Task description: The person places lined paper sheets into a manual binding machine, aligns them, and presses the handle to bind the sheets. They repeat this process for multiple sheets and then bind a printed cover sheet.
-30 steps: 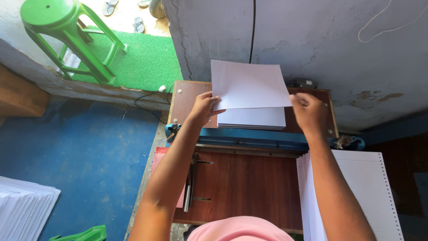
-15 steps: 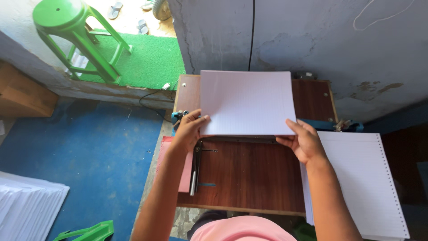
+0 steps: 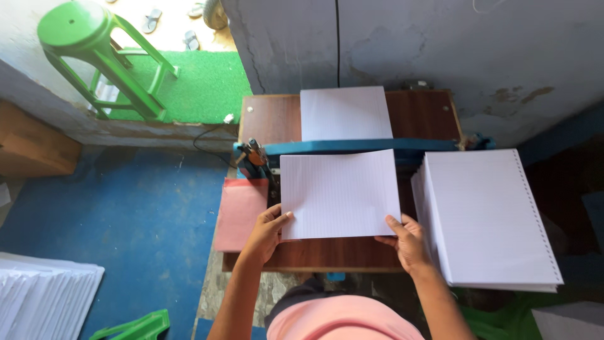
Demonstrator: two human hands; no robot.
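Observation:
A sheaf of ruled white paper (image 3: 340,192) is held flat above the brown wooden machine table (image 3: 314,252). My left hand (image 3: 267,234) grips its near left corner and my right hand (image 3: 406,240) grips its near right corner. The far edge of the sheaf reaches a blue bar (image 3: 358,146) that crosses the table. Beyond the bar lies another white stack (image 3: 345,112) on the table's far part. A thick pile of punched-edge paper (image 3: 491,217) rests just right of my right hand.
A pink sheet (image 3: 239,211) lies left of the held paper. A green plastic stool (image 3: 94,56) stands at the far left on a green mat. White paper stacks (image 3: 44,296) sit on the blue floor at the lower left. A grey wall (image 3: 409,44) rises behind the table.
Both hands have drawn the paper back toward me, out from under the blue bar. One white stack now stays beyond the bar.

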